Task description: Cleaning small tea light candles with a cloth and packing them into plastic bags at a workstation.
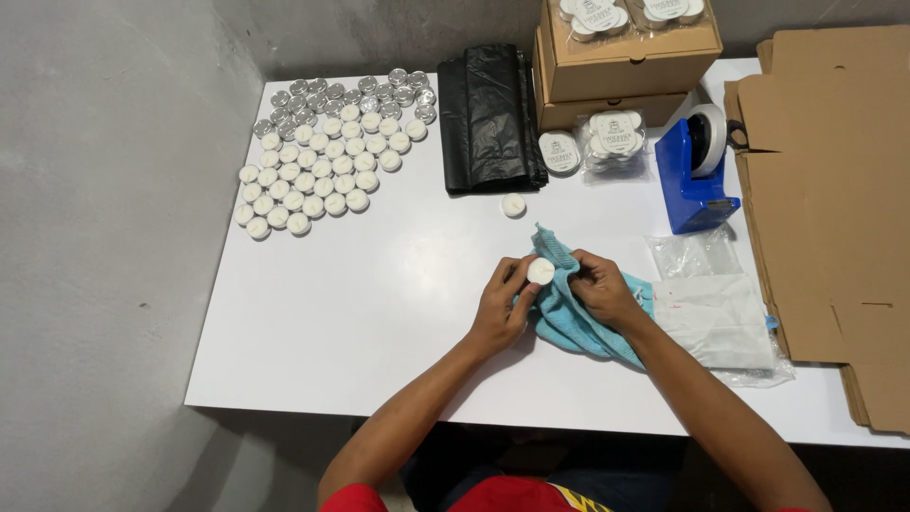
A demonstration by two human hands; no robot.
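Note:
My left hand [502,305] holds a small white tealight candle [540,271] between thumb and fingers, just above the white table [379,313]. My right hand [599,287] grips a light blue cloth [569,322] pressed against the candle's side. The cloth bunches under both hands and trails to the right. One loose tealight [513,205] lies alone on the table a little beyond my hands.
Several rows of tealights [318,166] fill the far left of the table. A folded black plastic bag [488,118], stacked cardboard boxes [621,62], packed candle bags [614,142], a blue tape dispenser [697,175], clear bags [716,318] and flat cardboard [834,209] lie to the right.

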